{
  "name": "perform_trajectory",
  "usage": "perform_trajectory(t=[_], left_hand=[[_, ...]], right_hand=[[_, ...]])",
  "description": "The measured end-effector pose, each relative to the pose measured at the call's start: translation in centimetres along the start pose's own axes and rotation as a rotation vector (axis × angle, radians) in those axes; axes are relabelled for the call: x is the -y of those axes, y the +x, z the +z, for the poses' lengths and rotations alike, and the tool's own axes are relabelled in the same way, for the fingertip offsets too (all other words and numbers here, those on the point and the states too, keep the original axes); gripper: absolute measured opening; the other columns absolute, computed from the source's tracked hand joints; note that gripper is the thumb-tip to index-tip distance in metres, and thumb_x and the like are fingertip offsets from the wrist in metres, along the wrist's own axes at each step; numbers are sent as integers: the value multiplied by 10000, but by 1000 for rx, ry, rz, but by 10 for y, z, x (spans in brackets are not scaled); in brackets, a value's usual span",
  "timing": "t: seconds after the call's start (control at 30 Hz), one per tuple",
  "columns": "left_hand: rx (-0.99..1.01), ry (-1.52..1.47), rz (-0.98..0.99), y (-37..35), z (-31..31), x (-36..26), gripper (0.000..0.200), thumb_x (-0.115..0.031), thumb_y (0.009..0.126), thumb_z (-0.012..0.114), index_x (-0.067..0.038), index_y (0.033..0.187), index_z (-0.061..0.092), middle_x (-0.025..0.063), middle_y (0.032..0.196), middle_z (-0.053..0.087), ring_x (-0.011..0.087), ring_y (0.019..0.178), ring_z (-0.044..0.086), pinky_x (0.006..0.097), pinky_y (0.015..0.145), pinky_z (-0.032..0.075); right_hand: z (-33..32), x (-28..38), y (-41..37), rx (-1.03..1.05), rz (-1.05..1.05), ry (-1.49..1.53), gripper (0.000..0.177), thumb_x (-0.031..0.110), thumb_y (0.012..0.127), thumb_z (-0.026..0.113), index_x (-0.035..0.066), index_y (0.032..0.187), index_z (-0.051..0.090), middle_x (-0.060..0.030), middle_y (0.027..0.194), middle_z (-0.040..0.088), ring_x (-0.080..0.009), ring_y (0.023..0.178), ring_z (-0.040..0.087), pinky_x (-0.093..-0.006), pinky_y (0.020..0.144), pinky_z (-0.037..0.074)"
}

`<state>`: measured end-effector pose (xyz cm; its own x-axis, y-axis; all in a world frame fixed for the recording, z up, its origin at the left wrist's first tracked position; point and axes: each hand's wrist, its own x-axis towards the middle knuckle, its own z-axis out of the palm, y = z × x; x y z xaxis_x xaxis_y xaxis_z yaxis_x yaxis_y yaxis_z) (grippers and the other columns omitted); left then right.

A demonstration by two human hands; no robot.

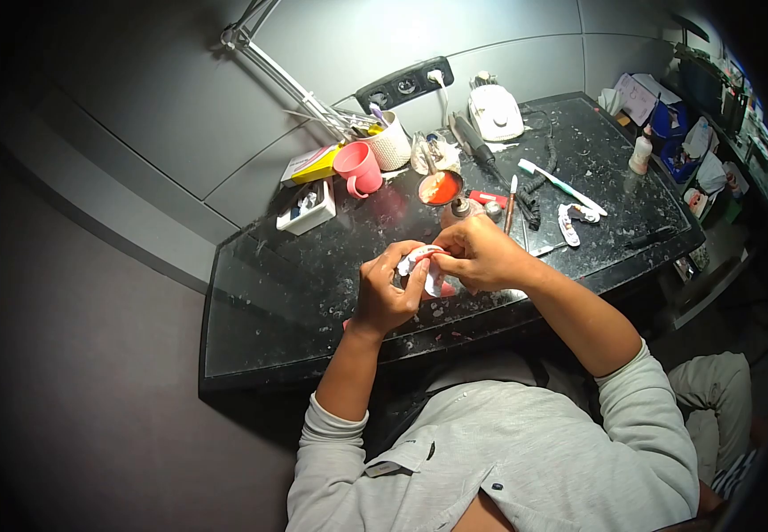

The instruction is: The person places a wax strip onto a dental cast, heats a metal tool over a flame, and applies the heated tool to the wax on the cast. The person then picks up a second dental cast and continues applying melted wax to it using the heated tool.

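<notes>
White and pink, the small moulded piece (416,258) is at the centre of the frame, held above the black worktop (264,306). Fingers of the left hand (386,293) pinch its left side; those of the right hand (481,254) close on its right end. The step in hand looks like close two-handed work; the next move calls for steady, light pressure. Beyond sit a red-filled bowl (442,188) and, upper left, a pink mug (356,167).
</notes>
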<state>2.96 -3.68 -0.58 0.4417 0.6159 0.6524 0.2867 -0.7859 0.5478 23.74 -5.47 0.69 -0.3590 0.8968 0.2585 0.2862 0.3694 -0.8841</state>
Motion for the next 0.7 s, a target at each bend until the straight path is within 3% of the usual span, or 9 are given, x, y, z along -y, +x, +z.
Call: perform_trajectory(t=[0.1, 0.2, 0.33, 0.63, 0.7], left_hand=[[-11, -64, -23, 0, 2, 4, 156, -18, 907, 676, 39, 1048, 709, 87, 865, 743, 105, 704, 689, 250, 612, 534], [32, -247, -292, -1, 3, 7, 147, -14, 923, 682, 76, 1039, 698, 56, 755, 697, 46, 531, 578, 212, 458, 441], [39, -313, -337, -5, 4, 14, 146, -10, 922, 685, 77, 1038, 698, 60, 760, 699, 51, 539, 585, 215, 457, 449], [69, -242, -238, 0, 1, -1, 155, -26, 911, 706, 66, 1036, 708, 85, 908, 739, 99, 781, 679, 244, 688, 551], [199, -161, -348, 2, -4, -3, 178, -50, 910, 716, 52, 1056, 709, 100, 941, 743, 107, 820, 686, 256, 729, 558]], right_hand=[[-5, 4, 0, 64, 71, 113, 256, 118, 963, 590, -117, 974, 691, -133, 741, 710, -186, 460, 638, -305, 416, 495], [-13, -7, 4, 104, 306, 520, 273, 103, 979, 540, -144, 1048, 634, -158, 820, 663, -226, 492, 682, -301, 358, 481], [-12, -5, 3, 149, 306, 387, 245, 105, 964, 571, -118, 964, 671, -131, 759, 687, -199, 510, 687, -278, 380, 480], [-8, -1, 3, 151, 288, 215, 202, 106, 957, 618, -71, 964, 713, -93, 735, 710, -142, 533, 678, -265, 429, 487], [-8, 4, 3, 155, 284, 195, 205, 107, 961, 618, -78, 976, 706, -97, 749, 712, -141, 534, 677, -262, 427, 487]])
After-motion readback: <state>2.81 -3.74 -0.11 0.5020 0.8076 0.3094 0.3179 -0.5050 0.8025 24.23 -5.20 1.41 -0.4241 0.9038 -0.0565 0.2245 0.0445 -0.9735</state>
